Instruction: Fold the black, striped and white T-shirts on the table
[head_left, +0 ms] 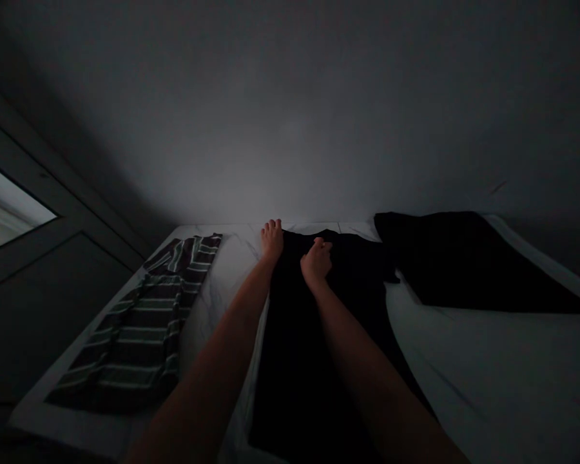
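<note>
A black T-shirt (328, 361) lies spread out in front of me, its collar end towards the wall and one short sleeve showing on the right. At its upper left shoulder edge, my left hand (272, 241) rests with the fingers stretched out, partly on the cloth and partly on the white surface. Just below the collar, my right hand (316, 263) is closed with its fingers curled, apparently gripping the shirt's cloth; dim light hides the exact hold. Both forearms cross over the shirt and cover part of it.
A striped shirt (145, 341), folded lengthwise, lies on the left. On the right is a folded black garment (468, 264). All lie on a white marble-patterned surface (502, 374) against a grey wall (290, 116). A door with a glass pane (9, 206) stands at the left.
</note>
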`<state>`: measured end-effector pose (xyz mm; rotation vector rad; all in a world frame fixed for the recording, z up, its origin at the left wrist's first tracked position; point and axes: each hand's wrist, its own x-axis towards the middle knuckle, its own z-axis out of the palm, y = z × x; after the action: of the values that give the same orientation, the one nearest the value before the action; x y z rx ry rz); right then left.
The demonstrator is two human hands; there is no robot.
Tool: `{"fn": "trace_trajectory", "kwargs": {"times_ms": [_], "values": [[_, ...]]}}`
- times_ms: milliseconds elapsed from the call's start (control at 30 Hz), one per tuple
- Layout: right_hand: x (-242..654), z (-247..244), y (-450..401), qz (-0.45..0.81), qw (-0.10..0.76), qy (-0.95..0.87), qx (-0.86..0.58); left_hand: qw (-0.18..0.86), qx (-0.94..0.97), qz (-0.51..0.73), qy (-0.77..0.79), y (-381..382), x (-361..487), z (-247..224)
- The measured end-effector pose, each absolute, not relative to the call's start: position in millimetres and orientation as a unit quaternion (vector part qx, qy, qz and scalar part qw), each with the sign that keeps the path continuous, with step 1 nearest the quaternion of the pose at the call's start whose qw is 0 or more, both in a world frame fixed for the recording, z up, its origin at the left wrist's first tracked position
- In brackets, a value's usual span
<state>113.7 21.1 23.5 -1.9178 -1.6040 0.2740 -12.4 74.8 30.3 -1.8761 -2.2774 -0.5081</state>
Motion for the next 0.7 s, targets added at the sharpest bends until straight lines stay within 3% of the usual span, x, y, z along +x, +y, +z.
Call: {"fn": "trace_trajectory", "kwargs": {"times_ms": [167, 433, 700], "values": [[114, 40, 19, 0.001, 0.322, -0.689, -0.65, 0.135, -0.718, -0.152, -0.666, 31, -4, 33], [125, 35, -19, 0.072, 0.137, -0.904, -0.398, 0.014, -0.826, -0.072, -0.559, -90, -19, 10], [197, 7, -125, 0.167, 0.142, -0.948, -0.23, -0.092, -0.897, -0.041, -0.43, -221, -29, 28]]}}
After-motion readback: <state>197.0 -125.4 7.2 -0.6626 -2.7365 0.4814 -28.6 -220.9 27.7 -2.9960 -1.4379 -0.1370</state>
